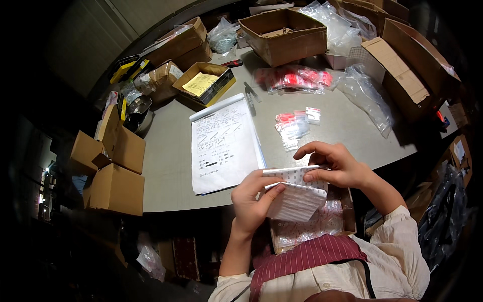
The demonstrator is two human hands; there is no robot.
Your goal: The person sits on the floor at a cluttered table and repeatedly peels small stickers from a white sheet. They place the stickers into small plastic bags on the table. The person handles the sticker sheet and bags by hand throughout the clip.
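Observation:
Between my hands is a white sheet [297, 204] printed with rows of small marks, like labels, folded or layered so that two faces show. My left hand [251, 199] pinches its left side between thumb and fingers. At the upper right edge my right hand [334, 166] grips it with the thumb on the face, its index finger raised and curved. Below the sheet, at my lap, a cardboard box [349, 211] holds clear plastic packets [294, 234]. Just beyond my hands lies a small pile of red-and-clear zip bags [293, 126].
Left of centre rests a handwritten notepad [221, 146], with pens [250, 95] beyond it. Farther back are a box of yellow paper [201, 83], red-and-clear bags [294, 78] and a large open carton [284, 43]. Open cartons [115, 186] flank the left, another box [395, 65] the right.

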